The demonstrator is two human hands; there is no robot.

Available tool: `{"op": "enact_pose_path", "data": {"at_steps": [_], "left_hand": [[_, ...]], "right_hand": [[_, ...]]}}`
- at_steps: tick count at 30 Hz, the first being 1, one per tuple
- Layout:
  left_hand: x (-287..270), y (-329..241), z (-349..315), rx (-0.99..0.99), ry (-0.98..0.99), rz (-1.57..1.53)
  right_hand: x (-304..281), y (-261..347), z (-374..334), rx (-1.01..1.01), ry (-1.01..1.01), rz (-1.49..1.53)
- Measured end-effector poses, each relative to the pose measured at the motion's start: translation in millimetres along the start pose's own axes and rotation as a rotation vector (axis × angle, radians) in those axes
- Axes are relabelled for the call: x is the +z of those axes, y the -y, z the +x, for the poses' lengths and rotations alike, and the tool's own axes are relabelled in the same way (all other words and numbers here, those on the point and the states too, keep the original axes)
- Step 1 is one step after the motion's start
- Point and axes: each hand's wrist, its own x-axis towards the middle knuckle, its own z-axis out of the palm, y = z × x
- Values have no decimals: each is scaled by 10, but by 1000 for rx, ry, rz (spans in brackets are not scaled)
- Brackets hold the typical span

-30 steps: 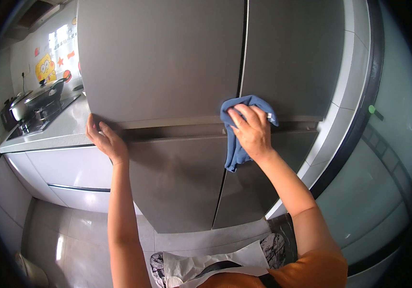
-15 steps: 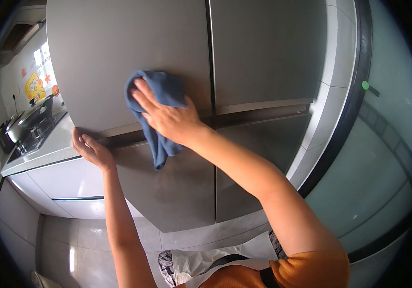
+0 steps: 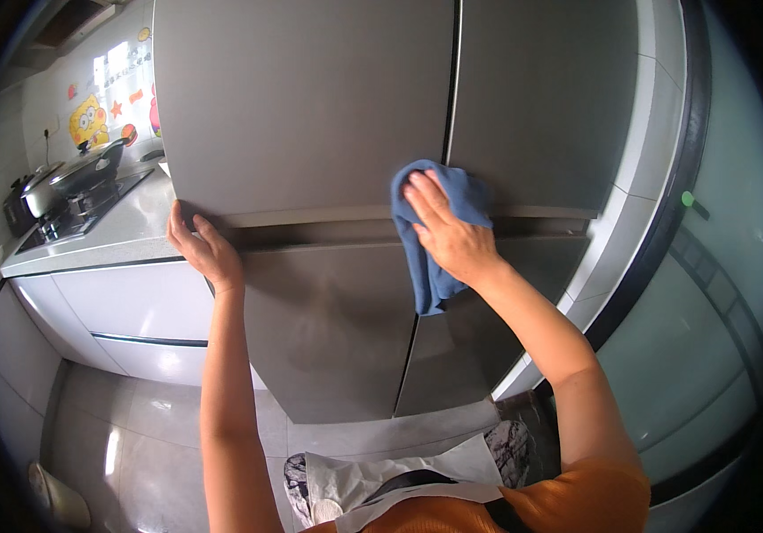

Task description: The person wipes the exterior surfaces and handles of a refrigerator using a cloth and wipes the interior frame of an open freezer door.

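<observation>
A blue cloth (image 3: 470, 191) lies pressed against the front of a grey refrigerator (image 3: 310, 115), over the central seam at the handle recess. My right hand (image 3: 452, 235) holds it there, fingers laid on the cloth and partly under a fold. The cloth's lower end hangs below my palm onto the lower doors. At the refrigerator's left edge, my left hand (image 3: 208, 253) grips the bottom corner of the upper left door, fingers at the side and thumb near the recess.
Left of the refrigerator runs a counter (image 3: 137, 226) with a gas hob (image 3: 75, 222), a pot (image 3: 42, 191) and a wok (image 3: 88, 171). White drawers (image 3: 132, 302) sit beneath. To the right are white tiles (image 3: 635, 204) and a dark-framed glass door (image 3: 710, 338). A bin (image 3: 59, 497) stands lower left.
My right hand has slid the cloth rightward across the refrigerator, from the upper left door to the central seam. My left hand stays at the door's edge, while the whole view has shifted.
</observation>
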Motion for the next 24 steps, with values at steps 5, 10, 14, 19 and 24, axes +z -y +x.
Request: {"op": "enact_pose_path", "data": {"at_steps": [5, 10, 14, 19, 24], "left_hand": [[-7, 14, 12, 15, -29, -12], [-18, -26, 15, -12, -21, -42], [-47, 21, 14, -19, -20, -32], [-66, -42, 30, -21, -15, -55], [-14, 53, 16, -59, -1, -143]], "right_hand": [[374, 476, 448, -248, -3, 40], [461, 786, 692, -308, -111, -1], [470, 617, 593, -290, -129, 137], [129, -141, -75, -179, -47, 61], [-89, -409, -291, -164, -22, -20]]}}
